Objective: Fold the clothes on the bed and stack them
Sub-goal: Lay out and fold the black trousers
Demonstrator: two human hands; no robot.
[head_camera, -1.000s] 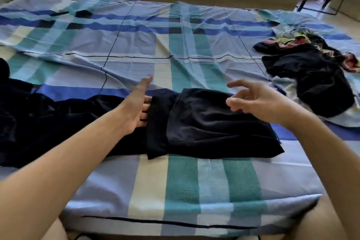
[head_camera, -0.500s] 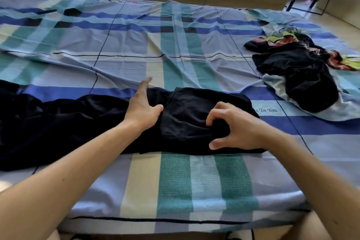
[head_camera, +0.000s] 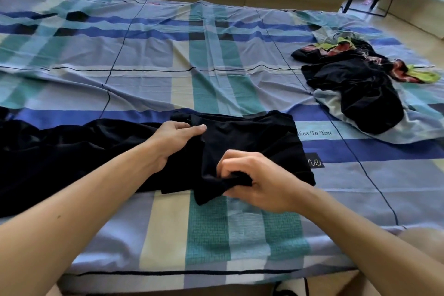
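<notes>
1. Since half a second ago, the right hand point(head_camera: 254, 178) has slid toward the bed's near edge and now bunches a fold of the black garment point(head_camera: 252, 142) in curled fingers.
2. The left hand point(head_camera: 174, 142) rests on the garment's middle, thumb lying flat; whether its fingers pinch cloth cannot be told.
3. The garment lies across the plaid bed sheet point(head_camera: 168, 55), well apart from the pile of unfolded clothes point(head_camera: 355, 89) at the right.
</notes>
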